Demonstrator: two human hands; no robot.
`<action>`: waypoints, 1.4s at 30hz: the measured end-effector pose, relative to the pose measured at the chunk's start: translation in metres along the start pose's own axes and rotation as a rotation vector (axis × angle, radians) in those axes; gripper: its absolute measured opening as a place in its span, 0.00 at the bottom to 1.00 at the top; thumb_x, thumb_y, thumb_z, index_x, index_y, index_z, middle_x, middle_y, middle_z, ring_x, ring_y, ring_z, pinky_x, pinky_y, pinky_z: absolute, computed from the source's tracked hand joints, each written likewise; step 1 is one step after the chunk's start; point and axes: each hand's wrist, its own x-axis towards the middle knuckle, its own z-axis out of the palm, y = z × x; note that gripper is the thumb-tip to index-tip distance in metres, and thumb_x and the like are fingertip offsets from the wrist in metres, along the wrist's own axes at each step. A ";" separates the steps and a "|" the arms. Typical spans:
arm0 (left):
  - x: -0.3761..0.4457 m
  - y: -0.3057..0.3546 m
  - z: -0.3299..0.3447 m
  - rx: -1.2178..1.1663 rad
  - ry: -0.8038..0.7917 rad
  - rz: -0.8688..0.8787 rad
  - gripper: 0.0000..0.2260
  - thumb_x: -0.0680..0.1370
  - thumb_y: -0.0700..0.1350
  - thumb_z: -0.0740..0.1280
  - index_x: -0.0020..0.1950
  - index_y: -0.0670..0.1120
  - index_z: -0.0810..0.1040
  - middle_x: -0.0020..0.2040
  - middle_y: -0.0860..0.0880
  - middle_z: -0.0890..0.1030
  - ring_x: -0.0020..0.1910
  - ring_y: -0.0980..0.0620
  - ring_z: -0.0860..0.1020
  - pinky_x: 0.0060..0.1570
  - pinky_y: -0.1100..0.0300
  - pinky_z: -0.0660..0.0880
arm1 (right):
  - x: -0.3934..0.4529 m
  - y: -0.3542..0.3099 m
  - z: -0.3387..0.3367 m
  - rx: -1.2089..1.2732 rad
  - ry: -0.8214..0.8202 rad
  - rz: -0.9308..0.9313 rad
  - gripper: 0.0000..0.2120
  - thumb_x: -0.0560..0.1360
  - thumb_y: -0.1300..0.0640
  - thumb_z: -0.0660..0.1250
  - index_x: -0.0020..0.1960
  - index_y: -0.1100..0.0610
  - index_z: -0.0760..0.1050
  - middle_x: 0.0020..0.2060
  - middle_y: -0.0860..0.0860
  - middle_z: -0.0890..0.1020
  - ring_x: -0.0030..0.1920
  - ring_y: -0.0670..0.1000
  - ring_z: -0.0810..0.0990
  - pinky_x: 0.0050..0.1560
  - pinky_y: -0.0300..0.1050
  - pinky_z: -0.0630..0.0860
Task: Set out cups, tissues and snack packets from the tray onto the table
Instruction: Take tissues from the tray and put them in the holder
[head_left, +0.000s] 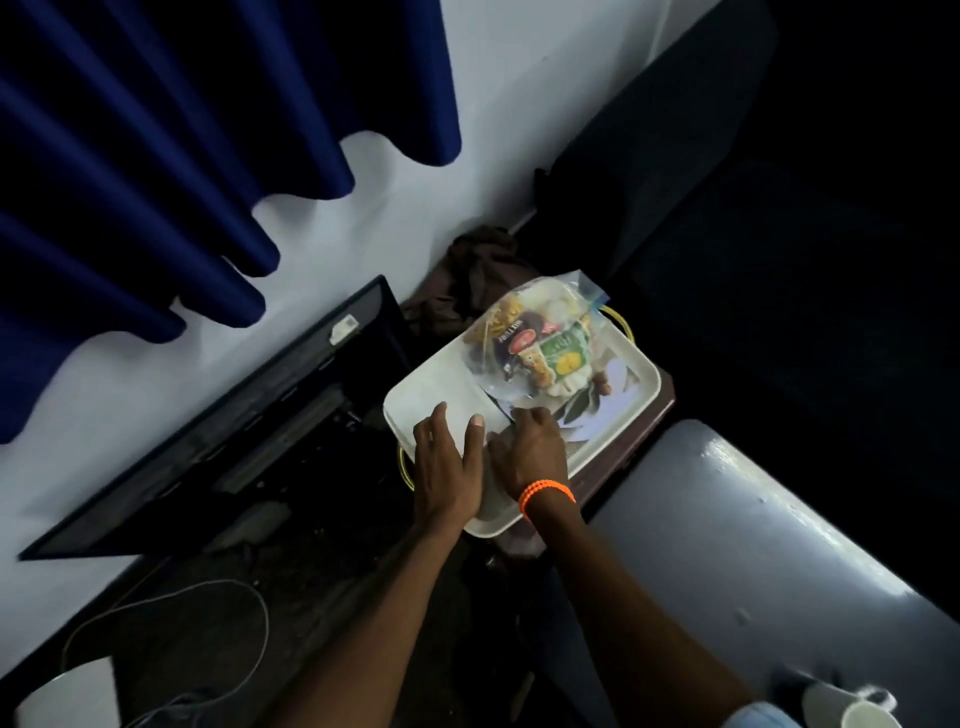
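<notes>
A cream rectangular plastic tray (431, 376) with yellow handles is set on a small dark brown stand (631, 447), and a clear plastic bag of snack packets (535, 345) is carried on it.

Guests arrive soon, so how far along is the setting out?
Done: one white cup already stands off the tray, at the bottom right. In hand: both the left hand and right hand are on the tray, the right reaching at the tissues. Left: the bag of snack packets still lies on the tray, as do the tissues.
</notes>
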 end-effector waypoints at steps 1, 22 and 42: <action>0.004 -0.001 -0.002 -0.012 0.009 -0.036 0.30 0.83 0.63 0.58 0.80 0.46 0.64 0.74 0.43 0.70 0.73 0.43 0.71 0.72 0.47 0.69 | 0.006 -0.005 0.006 -0.037 0.022 0.029 0.25 0.75 0.45 0.69 0.65 0.60 0.77 0.61 0.59 0.77 0.61 0.63 0.76 0.62 0.53 0.74; 0.002 0.018 -0.004 -0.703 0.066 -0.425 0.13 0.82 0.56 0.66 0.57 0.48 0.81 0.60 0.39 0.84 0.57 0.40 0.83 0.60 0.41 0.80 | 0.004 0.009 -0.036 1.131 -0.074 0.387 0.09 0.74 0.65 0.74 0.53 0.64 0.80 0.49 0.61 0.87 0.47 0.60 0.88 0.45 0.55 0.86; -0.191 0.143 0.169 -0.329 -0.777 -0.409 0.08 0.76 0.44 0.72 0.55 0.47 0.81 0.48 0.47 0.87 0.45 0.48 0.86 0.34 0.58 0.81 | -0.206 0.241 -0.178 0.968 0.436 0.580 0.12 0.70 0.67 0.77 0.50 0.59 0.80 0.45 0.57 0.86 0.44 0.58 0.84 0.40 0.51 0.83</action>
